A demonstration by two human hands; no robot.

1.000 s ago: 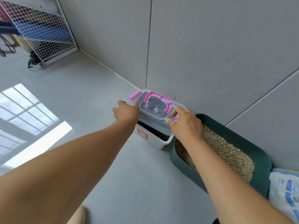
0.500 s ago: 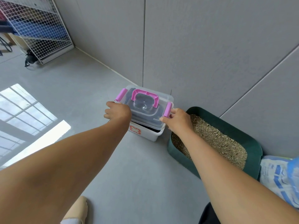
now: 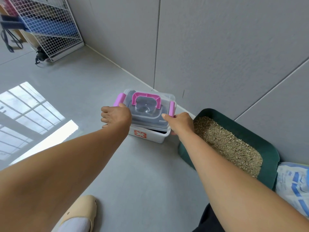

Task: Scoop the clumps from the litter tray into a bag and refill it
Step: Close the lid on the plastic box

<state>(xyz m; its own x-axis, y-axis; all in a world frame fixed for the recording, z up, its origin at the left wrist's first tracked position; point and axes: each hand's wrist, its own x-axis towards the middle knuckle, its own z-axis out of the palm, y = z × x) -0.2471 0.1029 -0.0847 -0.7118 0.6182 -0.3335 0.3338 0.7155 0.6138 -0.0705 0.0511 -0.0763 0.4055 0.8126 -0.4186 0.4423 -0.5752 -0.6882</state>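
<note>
A white storage box [image 3: 150, 137] with a red emblem stands on the floor by the wall. Its clear lid [image 3: 147, 113], with a pink handle and pink side latches, sits tilted above the box opening. My left hand [image 3: 116, 115] grips the lid's left edge by the left latch. My right hand [image 3: 179, 123] grips the lid's right edge by the right latch. To the right lies a dark green litter tray [image 3: 260, 139] filled with beige litter [image 3: 227, 144]. A white and blue litter bag [image 3: 294, 185] lies at the right edge.
A grey panelled wall [image 3: 217, 47] runs right behind the box and tray. A white wire cage [image 3: 48, 27] stands far back left. My slippered foot [image 3: 78, 215] is on the grey floor near the bottom.
Both hands and the lid have come down closer onto the box, and the gap under the lid's near edge has shrunk. The view has also shifted downward, showing my foot.
</note>
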